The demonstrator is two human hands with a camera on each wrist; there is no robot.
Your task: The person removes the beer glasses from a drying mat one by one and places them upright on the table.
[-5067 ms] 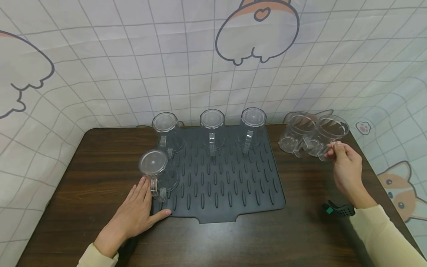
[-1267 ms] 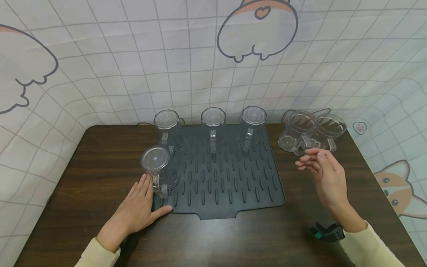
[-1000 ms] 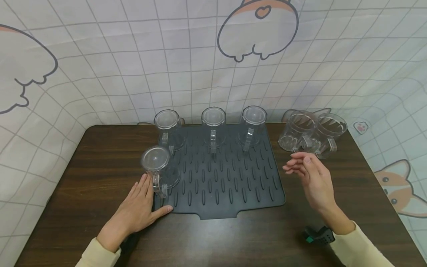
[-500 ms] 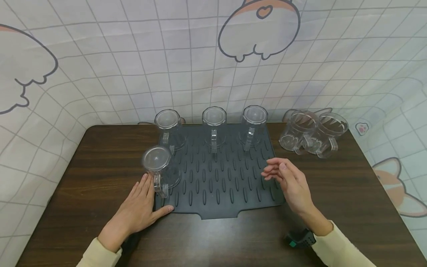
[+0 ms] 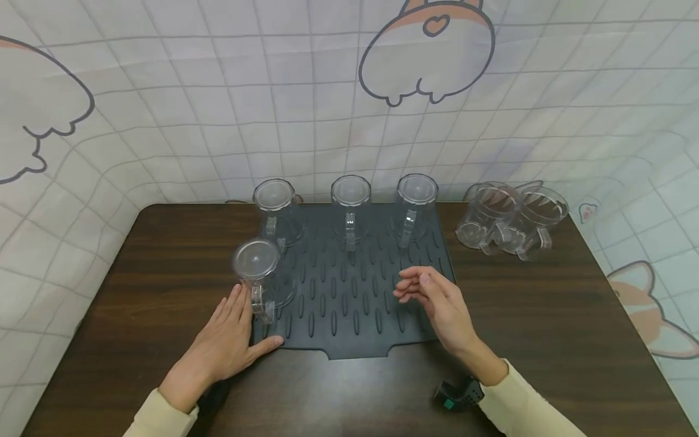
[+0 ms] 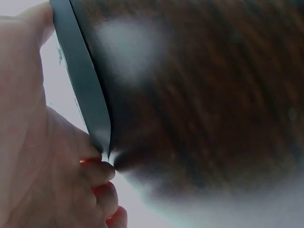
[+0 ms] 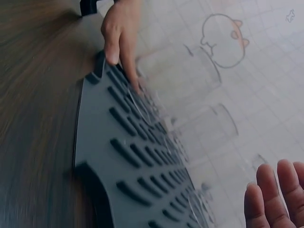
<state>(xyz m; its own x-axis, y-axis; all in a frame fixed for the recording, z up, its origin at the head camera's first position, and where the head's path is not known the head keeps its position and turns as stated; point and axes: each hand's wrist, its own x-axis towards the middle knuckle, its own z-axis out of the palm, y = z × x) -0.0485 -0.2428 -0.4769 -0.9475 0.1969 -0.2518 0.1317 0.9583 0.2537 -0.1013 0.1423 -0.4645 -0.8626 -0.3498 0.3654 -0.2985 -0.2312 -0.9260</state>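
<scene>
My left hand (image 5: 215, 349) lies with straight fingers along the left front corner of the dark grey ribbed drying mat (image 5: 357, 349), thumb over its front edge. Close by its fingertips stands an upside-down clear glass mug (image 5: 256, 261), handle toward me. Along the mat's back edge more glass mugs are upside down: one at left (image 5: 275, 197), one in the middle (image 5: 351, 191) and one at right (image 5: 417, 189). My right hand (image 5: 442, 306), fingers loosely bent and holding nothing, hovers over the mat's right half. In the left wrist view the mat's edge (image 6: 83, 71) runs beside the left hand.
Right of the mat, two glass mugs stand mouth up on the brown wooden table (image 5: 551, 340), side by side: the nearer-to-mat mug (image 5: 474, 233) and the outer mug (image 5: 543, 209). A white gridded cloth (image 5: 218, 121) with cartoon dogs hangs behind and at the sides.
About five seconds ago my right hand pinched the outer right mug's handle. It has let go and moved left over the mat. The left hand has stayed put.
</scene>
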